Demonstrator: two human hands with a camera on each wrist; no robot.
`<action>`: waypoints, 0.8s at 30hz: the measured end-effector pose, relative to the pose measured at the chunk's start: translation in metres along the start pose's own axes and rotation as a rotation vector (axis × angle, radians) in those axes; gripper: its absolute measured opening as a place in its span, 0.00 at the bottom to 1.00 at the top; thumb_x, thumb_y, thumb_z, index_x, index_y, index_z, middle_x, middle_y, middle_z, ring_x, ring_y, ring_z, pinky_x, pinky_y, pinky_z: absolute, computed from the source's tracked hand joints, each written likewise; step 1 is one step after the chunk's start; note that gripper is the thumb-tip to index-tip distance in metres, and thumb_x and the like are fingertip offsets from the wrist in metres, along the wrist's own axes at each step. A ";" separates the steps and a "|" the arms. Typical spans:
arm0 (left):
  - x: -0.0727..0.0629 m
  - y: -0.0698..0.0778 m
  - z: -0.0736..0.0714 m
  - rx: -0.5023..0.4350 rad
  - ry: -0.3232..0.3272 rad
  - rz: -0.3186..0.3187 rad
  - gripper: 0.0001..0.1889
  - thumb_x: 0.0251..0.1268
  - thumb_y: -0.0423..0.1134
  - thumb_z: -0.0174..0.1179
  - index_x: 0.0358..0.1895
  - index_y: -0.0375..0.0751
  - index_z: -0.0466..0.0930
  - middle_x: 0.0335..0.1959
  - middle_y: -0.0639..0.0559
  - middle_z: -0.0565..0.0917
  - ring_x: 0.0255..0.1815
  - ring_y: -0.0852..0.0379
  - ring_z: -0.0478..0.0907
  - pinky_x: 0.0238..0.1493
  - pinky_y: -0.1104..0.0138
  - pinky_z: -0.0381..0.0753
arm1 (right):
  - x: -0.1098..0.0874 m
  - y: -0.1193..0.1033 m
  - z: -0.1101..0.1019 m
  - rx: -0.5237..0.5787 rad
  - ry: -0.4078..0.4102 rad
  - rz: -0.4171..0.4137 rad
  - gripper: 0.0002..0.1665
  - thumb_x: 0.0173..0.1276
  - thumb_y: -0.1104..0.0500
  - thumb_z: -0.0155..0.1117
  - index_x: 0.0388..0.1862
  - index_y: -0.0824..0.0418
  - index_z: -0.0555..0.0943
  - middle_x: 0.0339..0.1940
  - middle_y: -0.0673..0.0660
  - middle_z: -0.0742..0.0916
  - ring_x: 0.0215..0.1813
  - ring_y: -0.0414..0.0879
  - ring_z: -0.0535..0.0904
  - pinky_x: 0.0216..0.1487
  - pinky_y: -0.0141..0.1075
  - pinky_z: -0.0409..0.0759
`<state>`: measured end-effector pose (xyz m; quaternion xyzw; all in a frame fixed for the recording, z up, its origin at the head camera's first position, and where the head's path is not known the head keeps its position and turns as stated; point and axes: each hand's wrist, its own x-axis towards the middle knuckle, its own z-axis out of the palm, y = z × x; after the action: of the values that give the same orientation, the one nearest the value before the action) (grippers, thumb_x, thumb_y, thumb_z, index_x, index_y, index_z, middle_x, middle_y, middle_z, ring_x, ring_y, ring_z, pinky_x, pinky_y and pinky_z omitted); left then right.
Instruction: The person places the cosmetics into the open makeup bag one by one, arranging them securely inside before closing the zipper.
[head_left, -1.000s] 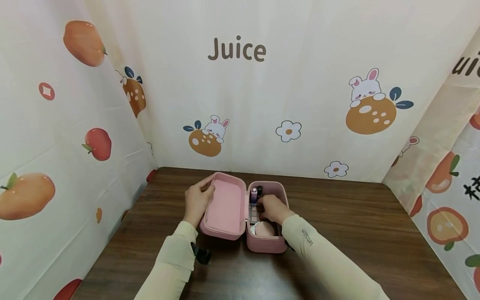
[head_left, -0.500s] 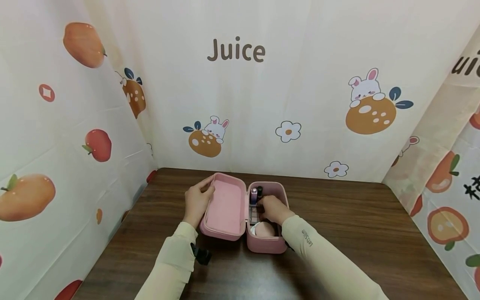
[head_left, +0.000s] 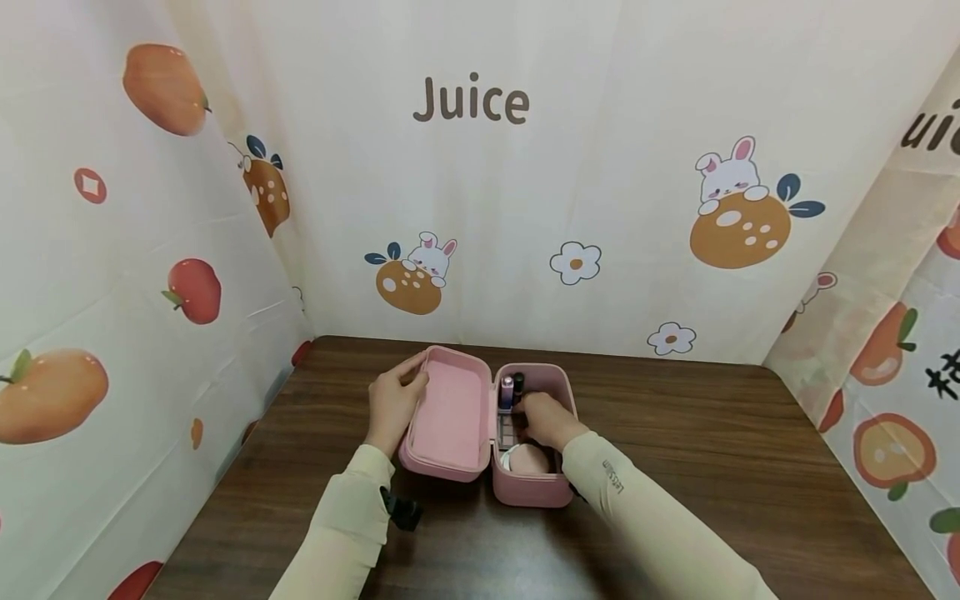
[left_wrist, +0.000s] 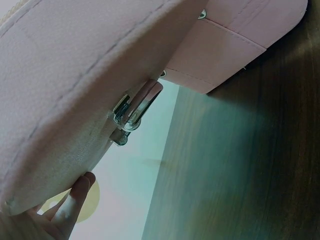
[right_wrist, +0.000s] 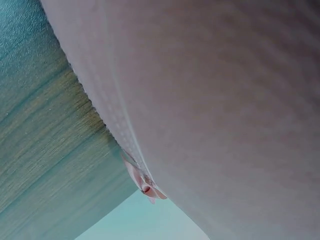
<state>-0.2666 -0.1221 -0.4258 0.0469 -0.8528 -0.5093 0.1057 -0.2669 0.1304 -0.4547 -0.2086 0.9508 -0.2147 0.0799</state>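
A pink makeup case (head_left: 534, 492) stands unfolded on the table. Its lid (head_left: 452, 408) leans out to the left. My left hand (head_left: 393, 404) grips the lid's far left edge, thumb on the inner side; the left wrist view shows its fingers (left_wrist: 75, 205) along the rim. My right hand (head_left: 551, 418) reaches down into the case, and its fingertips are right at a black tube (head_left: 518, 385). Whether they hold it I cannot tell. Beside that stands a purple tube (head_left: 506, 393). A clear gridded palette (head_left: 507, 431) and a round pale compact (head_left: 528, 459) lie nearer the front.
The dark wooden table (head_left: 697, 450) runs beneath both arms. A printed curtain (head_left: 495, 183) closes off the back and both sides. In the right wrist view the case's outer wall (right_wrist: 210, 110) fills most of the picture. A metal clasp (left_wrist: 130, 115) hangs from the lid.
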 end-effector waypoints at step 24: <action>0.001 0.000 -0.001 0.017 0.001 0.010 0.20 0.67 0.42 0.61 0.61 0.50 0.81 0.61 0.51 0.81 0.67 0.47 0.73 0.66 0.50 0.70 | -0.012 0.011 -0.026 0.135 0.463 -0.012 0.14 0.65 0.65 0.66 0.50 0.65 0.85 0.42 0.58 0.87 0.43 0.50 0.83 0.44 0.44 0.81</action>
<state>-0.2669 -0.1234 -0.4256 0.0438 -0.8572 -0.5016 0.1081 -0.2659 0.1539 -0.4357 -0.1536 0.9261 -0.3201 -0.1275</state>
